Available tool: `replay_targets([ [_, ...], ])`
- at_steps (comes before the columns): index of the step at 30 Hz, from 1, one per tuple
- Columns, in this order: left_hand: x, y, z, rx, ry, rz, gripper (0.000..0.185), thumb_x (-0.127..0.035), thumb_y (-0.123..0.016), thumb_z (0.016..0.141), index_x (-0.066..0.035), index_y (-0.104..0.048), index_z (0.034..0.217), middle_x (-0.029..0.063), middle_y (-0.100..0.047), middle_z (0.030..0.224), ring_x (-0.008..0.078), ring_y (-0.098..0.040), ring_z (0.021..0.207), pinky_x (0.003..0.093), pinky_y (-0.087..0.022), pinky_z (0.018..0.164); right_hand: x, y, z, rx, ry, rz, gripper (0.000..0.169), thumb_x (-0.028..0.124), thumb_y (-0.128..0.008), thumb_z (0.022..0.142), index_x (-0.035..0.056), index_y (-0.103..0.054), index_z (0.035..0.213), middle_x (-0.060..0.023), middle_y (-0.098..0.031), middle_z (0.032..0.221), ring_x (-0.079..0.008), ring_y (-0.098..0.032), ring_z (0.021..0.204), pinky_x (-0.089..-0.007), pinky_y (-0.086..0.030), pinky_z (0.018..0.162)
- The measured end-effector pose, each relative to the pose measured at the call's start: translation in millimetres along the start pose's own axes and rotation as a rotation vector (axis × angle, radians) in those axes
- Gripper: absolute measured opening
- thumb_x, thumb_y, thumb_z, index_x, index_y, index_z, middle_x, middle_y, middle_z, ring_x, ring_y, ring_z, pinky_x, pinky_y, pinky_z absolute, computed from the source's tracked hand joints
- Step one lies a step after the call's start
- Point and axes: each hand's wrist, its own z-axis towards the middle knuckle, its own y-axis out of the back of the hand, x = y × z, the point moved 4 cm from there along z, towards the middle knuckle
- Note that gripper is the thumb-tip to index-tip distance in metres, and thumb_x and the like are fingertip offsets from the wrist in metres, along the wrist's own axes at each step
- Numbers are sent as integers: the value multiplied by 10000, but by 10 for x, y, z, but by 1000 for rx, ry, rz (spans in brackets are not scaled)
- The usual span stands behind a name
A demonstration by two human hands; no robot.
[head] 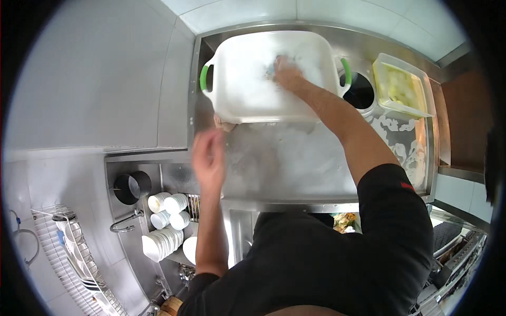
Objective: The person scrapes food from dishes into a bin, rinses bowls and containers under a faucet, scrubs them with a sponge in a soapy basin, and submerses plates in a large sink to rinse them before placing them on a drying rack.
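A large white tub point(253, 94) with green-covered handles lies on the stainless steel counter point(288, 166). My right hand point(287, 73) is inside it, against its surface; the fingers are blurred, and something bluish and dark shows at their tips, too unclear to name. Below the tub's left corner, my left hand point(208, 152) is raised over the counter, blurred, its fingers curled; nothing clear shows in it. A brownish cloth or similar soft piece point(224, 123) lies partly under the tub's lower left corner, just above my left hand.
Right of the tub are a round dark opening point(359, 91) and a clear plastic container point(427, 94) with yellowish contents. White foam point(399, 146) lies on the counter's right side. Stacked white bowls point(176, 203), plates point(162, 243), a black pot point(132, 187) and a faucet point(124, 225) are at lower left.
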Motion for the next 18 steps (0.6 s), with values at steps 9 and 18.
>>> replay_targets([
  [9, 982, -2092, 1371, 663, 721, 590, 984, -484, -801, 874, 50, -333, 1555, 360, -460, 1530, 478, -501, 1418, 497, -431, 1183, -112, 289, -458, 171, 62, -350, 581, 226, -482, 1046, 67, -394, 1598, -229, -397, 1640, -381, -536, 1398, -486, -459, 1145],
  [18, 1884, -2229, 1650, 761, 419, 933, 333, -189, -581, 935, -74, -802, 1156, 156, -704, 1360, 297, -660, 1289, 403, -506, 1108, 308, -135, -319, 15, 228, -667, 427, 268, -458, 1038, 122, -578, 1421, -130, -588, 1433, -329, -486, 1428, -531, -386, 1166],
])
